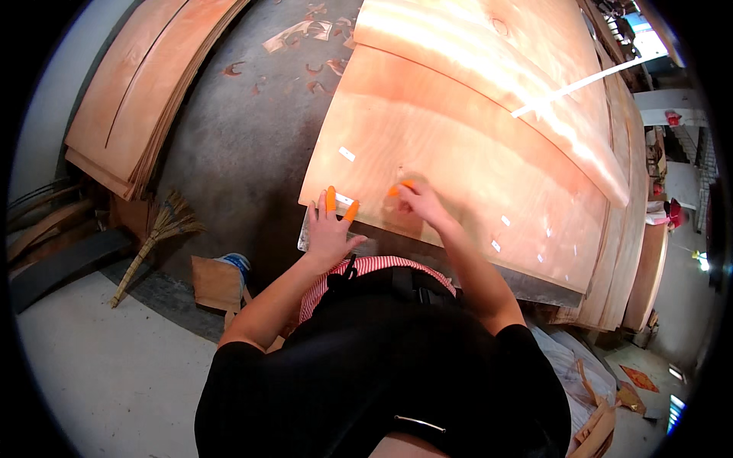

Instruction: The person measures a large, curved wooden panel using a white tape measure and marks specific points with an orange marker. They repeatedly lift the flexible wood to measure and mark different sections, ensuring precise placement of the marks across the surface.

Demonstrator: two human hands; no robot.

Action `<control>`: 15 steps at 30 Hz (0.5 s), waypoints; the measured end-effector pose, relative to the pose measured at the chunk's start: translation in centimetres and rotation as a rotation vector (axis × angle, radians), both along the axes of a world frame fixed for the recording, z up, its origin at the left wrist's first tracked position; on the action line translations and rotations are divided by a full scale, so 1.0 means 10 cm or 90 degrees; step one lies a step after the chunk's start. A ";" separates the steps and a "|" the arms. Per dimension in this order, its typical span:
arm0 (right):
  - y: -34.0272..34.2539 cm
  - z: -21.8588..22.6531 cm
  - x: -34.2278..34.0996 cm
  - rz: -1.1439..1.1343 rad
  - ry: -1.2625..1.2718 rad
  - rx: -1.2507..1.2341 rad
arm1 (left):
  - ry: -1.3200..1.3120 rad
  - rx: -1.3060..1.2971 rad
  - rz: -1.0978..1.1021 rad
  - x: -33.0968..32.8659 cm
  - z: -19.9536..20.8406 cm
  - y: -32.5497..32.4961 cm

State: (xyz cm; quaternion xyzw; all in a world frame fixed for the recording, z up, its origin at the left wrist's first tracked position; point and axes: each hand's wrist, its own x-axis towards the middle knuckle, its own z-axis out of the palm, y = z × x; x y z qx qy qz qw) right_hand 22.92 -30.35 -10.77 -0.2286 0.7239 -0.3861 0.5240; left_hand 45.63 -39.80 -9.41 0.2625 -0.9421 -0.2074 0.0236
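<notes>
A broad pale wood sheet lay on a dark grey table, its near edge set a little back from the table's near edge, which showed as a grey band. The left hand rested by the sheet's near left corner, its fingers spread and straight, two of them in orange covers and touching or just beside a small white strip. The right hand was bent over the sheet near the middle of its near edge, its orange-covered fingers drawn together; whether they gripped anything could not be told. A second white strip lay farther up by the left edge, and several more white strips were scattered toward the near right corner. Some strips bore tiny dark marks, too small to read. Across the sheet's far part, another wood sheet curled at its near side. On the floor, left of the table, stood a stack of wood sheets, with a straw broom nearer the person.
</notes>
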 end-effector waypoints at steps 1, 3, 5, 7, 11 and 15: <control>0.15 -0.06 -0.10 -0.065 0.023 -0.019 | 0.004 -0.003 -0.002 -0.01 0.00 0.01; 0.43 -0.20 -0.29 -0.199 0.086 -0.090 | -0.011 0.007 -0.017 -0.04 0.03 -0.01; 0.75 -0.31 -0.47 -0.282 0.244 -0.141 | -0.054 0.033 -0.042 -0.03 0.10 -0.09; 0.97 -0.31 -0.65 -0.272 0.482 -0.155 | -0.026 0.107 -0.034 0.00 0.14 -0.22; 1.29 -0.12 -0.77 -0.223 0.809 -0.036 | 0.001 0.220 0.047 -0.12 0.33 -0.52; 1.47 -0.25 -0.69 -0.209 0.865 0.171 | 0.058 0.184 0.070 -0.40 0.57 -0.75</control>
